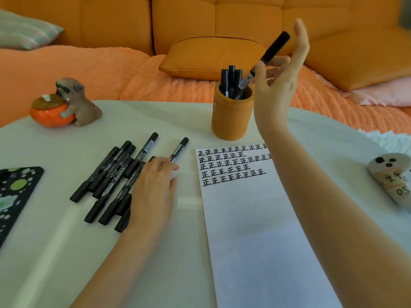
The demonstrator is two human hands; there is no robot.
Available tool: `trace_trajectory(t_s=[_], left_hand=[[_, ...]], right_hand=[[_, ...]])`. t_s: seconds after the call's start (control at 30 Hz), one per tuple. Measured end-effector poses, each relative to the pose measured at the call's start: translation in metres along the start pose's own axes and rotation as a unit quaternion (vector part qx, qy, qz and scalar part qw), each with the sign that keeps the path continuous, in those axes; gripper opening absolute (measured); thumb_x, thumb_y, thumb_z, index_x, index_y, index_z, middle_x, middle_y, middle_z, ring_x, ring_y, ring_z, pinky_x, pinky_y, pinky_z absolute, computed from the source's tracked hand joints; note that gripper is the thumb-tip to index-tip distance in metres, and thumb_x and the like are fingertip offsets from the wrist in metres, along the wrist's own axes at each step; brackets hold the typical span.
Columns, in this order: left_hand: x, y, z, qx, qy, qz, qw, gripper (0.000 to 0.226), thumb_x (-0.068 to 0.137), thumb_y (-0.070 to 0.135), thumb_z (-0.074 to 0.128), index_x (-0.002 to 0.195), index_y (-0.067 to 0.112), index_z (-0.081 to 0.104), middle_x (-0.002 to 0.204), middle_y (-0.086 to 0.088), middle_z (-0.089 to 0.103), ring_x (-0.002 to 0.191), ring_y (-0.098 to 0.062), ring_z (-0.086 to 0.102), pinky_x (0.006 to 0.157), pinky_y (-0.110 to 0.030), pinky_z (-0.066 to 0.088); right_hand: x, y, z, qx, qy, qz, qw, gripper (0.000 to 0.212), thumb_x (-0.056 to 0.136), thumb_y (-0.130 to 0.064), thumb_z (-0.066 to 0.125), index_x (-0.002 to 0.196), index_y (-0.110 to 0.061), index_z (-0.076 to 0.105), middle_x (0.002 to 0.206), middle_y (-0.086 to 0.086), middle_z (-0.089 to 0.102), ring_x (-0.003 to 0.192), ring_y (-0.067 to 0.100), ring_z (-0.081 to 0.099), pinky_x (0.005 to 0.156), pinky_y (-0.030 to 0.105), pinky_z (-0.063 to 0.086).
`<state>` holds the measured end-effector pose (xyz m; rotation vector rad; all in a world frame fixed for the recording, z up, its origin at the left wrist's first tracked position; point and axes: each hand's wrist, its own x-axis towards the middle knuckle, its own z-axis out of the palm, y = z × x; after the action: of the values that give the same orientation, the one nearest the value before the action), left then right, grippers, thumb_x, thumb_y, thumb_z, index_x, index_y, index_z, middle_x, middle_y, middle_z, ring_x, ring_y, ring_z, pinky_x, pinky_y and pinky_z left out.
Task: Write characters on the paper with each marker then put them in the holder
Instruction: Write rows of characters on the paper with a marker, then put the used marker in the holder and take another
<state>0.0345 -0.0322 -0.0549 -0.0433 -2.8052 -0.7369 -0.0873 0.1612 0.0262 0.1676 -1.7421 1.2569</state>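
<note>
Bare left grip, right grip.

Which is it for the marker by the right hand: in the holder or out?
Partly in. The marker leans with its lower end inside the holder mouth and its upper half out, in the right hand.
</note>
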Motion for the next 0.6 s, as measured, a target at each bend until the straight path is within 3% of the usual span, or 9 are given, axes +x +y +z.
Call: trace_trajectory(t_s=[0.1,0.17,0.23,0.3,0.37,0.47,0.6], left_hand=[[0.002,0.000,0.001,-0.003,0.001,0.000,1.000,0.022,0.086,0.004,0.061,0.108,0.007,0.065,0.118,-0.006,0.056,0.108,-0.023,0.053,0.081,-0.030,0.042],[0.003,0.001,0.001,-0.007,0.001,0.000,1.000,0.022,0.085,0.003,0.062,0.106,0.007,0.065,0.114,-0.005,0.057,0.102,-0.023,0.055,0.078,-0.030,0.042],[0.003,0.001,0.001,-0.013,0.001,-0.001,1.000,0.022,0.084,0.001,0.062,0.104,0.008,0.065,0.111,-0.004,0.057,0.097,-0.022,0.057,0.076,-0.029,0.043],[0.002,0.001,0.000,-0.021,0.003,-0.007,1.000,0.022,0.083,-0.001,0.061,0.103,0.009,0.065,0.109,-0.003,0.058,0.093,-0.021,0.057,0.074,-0.028,0.043],[0.002,0.001,-0.001,-0.025,0.007,-0.012,1.000,0.023,0.084,-0.002,0.059,0.103,0.010,0.066,0.109,-0.002,0.058,0.092,-0.020,0.058,0.072,-0.027,0.042],[0.000,0.002,-0.002,-0.039,0.015,-0.019,0.999,0.025,0.085,-0.001,0.056,0.105,0.012,0.063,0.110,-0.002,0.058,0.093,-0.022,0.059,0.075,-0.034,0.047],[-0.002,0.005,-0.006,-0.090,0.061,-0.037,0.993,0.023,0.086,0.001,0.057,0.107,0.012,0.056,0.109,-0.001,0.057,0.093,-0.019,0.059,0.079,-0.033,0.047]], right_hand=[[-0.001,0.008,0.005,-0.030,-0.044,-0.020,0.998,0.055,0.090,0.001,0.051,0.142,-0.005,0.034,0.090,0.003,0.058,0.073,0.020,0.058,0.069,0.026,0.050],[-0.005,0.015,0.007,-0.060,-0.084,-0.017,0.995,0.052,0.090,-0.001,0.052,0.140,-0.010,0.040,0.085,-0.004,0.056,0.075,0.018,0.057,0.070,0.029,0.049],[-0.008,0.022,0.009,-0.076,-0.122,-0.001,0.990,0.048,0.091,-0.003,0.051,0.137,-0.012,0.043,0.083,-0.012,0.053,0.074,0.010,0.055,0.071,0.024,0.048],[-0.009,0.027,0.009,-0.088,-0.139,0.013,0.986,0.045,0.092,-0.006,0.051,0.136,-0.014,0.047,0.097,-0.004,0.056,0.081,0.006,0.052,0.075,0.017,0.046],[-0.010,0.031,0.010,-0.099,-0.152,0.027,0.983,0.045,0.094,-0.009,0.052,0.138,-0.016,0.048,0.108,0.005,0.049,0.088,0.010,0.049,0.079,0.012,0.042],[-0.013,0.040,0.014,-0.170,-0.179,0.010,0.969,0.047,0.094,-0.011,0.051,0.141,-0.016,0.047,0.113,0.012,0.045,0.103,0.023,0.042,0.090,0.017,0.028],[-0.019,0.043,0.014,-0.267,-0.205,-0.001,0.942,0.059,0.093,-0.016,0.049,0.149,-0.022,0.031,0.126,0.016,0.040,0.108,0.032,0.033,0.088,0.020,0.014]])
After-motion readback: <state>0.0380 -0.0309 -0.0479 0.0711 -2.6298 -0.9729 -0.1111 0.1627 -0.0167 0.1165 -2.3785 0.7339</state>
